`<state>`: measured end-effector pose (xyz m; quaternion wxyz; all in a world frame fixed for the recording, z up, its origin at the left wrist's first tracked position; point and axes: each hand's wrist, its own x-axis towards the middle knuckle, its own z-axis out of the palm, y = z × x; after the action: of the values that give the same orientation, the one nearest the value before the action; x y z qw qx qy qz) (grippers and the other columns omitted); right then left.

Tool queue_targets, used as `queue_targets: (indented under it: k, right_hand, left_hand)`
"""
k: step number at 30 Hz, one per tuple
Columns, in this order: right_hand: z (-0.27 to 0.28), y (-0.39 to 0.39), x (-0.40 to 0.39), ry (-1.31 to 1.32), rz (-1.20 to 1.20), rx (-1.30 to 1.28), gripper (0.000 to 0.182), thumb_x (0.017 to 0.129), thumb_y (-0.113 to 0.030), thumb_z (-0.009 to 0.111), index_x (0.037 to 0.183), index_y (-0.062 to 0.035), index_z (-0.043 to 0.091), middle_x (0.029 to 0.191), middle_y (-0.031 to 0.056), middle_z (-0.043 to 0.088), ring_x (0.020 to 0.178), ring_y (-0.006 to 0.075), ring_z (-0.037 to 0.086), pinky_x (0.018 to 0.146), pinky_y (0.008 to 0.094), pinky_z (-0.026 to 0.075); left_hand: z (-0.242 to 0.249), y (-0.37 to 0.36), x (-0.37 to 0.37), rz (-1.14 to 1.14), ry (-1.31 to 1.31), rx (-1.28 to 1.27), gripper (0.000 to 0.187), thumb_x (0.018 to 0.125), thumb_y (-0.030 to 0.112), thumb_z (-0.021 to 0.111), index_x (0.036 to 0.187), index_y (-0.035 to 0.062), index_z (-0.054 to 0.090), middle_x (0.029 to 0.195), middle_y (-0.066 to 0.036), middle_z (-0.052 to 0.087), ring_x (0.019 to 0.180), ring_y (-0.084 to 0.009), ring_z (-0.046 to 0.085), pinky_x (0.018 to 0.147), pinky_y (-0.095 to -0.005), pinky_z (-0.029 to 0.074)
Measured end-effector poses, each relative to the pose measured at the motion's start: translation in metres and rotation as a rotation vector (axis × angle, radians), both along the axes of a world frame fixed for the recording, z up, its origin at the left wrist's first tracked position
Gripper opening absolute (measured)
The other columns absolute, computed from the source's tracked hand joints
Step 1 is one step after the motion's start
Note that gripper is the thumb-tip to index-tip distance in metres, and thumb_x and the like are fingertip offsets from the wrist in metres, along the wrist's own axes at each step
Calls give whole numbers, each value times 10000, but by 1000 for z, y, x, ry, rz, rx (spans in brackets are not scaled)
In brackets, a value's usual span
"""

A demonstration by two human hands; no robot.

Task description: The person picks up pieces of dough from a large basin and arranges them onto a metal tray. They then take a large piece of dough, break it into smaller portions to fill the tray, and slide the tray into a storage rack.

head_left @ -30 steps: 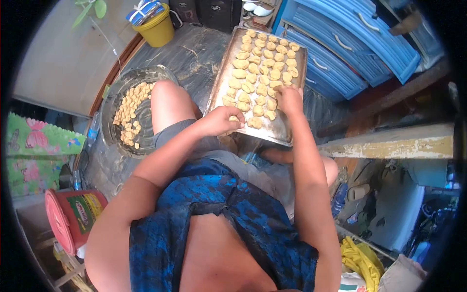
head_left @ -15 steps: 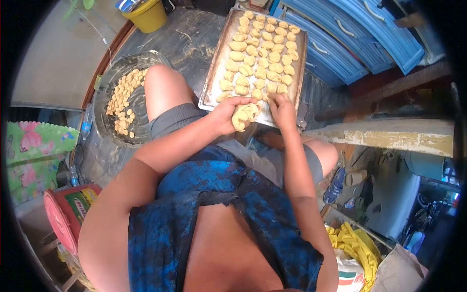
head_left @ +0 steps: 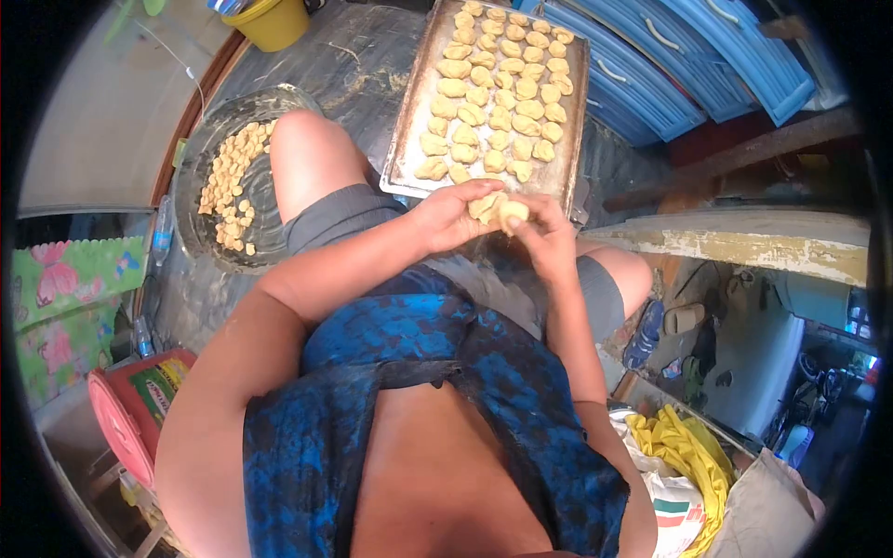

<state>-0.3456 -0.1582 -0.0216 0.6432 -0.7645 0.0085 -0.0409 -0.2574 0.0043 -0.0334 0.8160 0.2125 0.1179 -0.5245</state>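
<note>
My left hand (head_left: 456, 214) is closed around several folded pieces of yellow dough (head_left: 486, 206), held just off the near edge of the baking tray. Beside it, my right hand (head_left: 544, 231) pinches one pale round piece of dough (head_left: 513, 216) between thumb and fingers. The two hands almost meet, and the dough in them is close together. In front of them lies a worn metal baking tray (head_left: 402, 160) with rows of shaped dough pieces (head_left: 499, 119) over most of its surface; its near right part shows bare metal.
On the floor at left sits a round dark basin (head_left: 193, 200) with many small dough lumps (head_left: 233, 177). Blue cabinet doors (head_left: 642, 65) stand at far right, a yellow bucket (head_left: 274, 26) at far left. A pink-lidded container (head_left: 119, 428) and a yellow cloth (head_left: 684, 456) flank me.
My right hand has drawn back from the tray's near edge to my left hand and now pinches a round dough piece. The view has shifted slightly, so the tray sits higher.
</note>
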Motion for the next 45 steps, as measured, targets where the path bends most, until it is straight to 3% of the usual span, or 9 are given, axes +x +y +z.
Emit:
queue_targets:
  k: [4,6,10,26,29,31,34,42,45]
  right_hand:
    - [4,-4,9,-58,-354,380,227,817,-48,647,1025,22,588,898,57,635,837,128,589,757,265,475]
    - [-13,-11,15,-83,-489,2,173,804,-34,647,965,15,606,916,71,636,823,116,592,715,264,485]
    - [-48,-12,26,-341,-321,-786,178,719,-50,671,895,-70,652,837,111,603,785,291,582,702,363,473]
    - [-55,-16,25,-382,-160,-787,233,736,-41,621,968,-61,635,950,122,597,895,319,546,789,391,445]
    - [-31,-11,21,-326,-168,-766,294,744,-92,632,1035,-53,624,1033,138,572,976,321,522,845,382,428]
    - [-16,-5,17,-261,-249,-313,333,762,-136,640,1082,-50,616,1080,154,545,1027,314,507,880,369,412]
    - [6,1,16,-285,-84,-473,343,773,-133,639,1102,-42,610,1062,156,544,1030,291,506,898,354,401]
    - [-3,-35,19,93,-260,324,104,850,-10,554,949,0,585,860,24,610,790,91,556,703,230,452]
    - [-4,-37,22,64,-207,163,122,865,-11,523,973,-2,578,883,28,602,798,95,548,721,229,448]
  left_hand:
    - [-6,5,0,49,59,81,221,907,117,469,1064,-20,542,1066,-161,571,994,-286,580,871,-468,501]
    - [-11,8,0,20,96,104,234,867,79,481,1073,-20,533,1049,-176,571,983,-307,584,878,-457,501]
    - [-13,11,-2,44,39,37,269,833,63,477,1083,-26,524,1036,-184,571,969,-322,588,881,-444,501]
    - [-38,-2,17,-36,-43,182,285,877,125,433,1122,20,532,991,-109,610,832,-214,616,613,-294,536]
    - [-32,-1,21,-64,-49,86,302,857,114,437,1128,19,532,1044,-130,596,899,-242,610,710,-350,547]
    - [-7,0,14,-32,-75,-48,366,840,101,443,1193,16,489,1126,-154,559,1006,-276,582,846,-423,515]
    - [-5,-4,16,-64,-114,-256,438,832,90,439,1263,13,423,1197,-167,514,1089,-302,541,935,-474,459]
    - [-1,-16,14,-153,-133,-167,389,848,68,478,1224,-7,416,1170,-167,514,1068,-286,552,936,-431,473]
    - [7,-28,13,-153,-253,-56,301,874,105,531,1154,21,459,1097,-112,543,984,-219,583,853,-360,519]
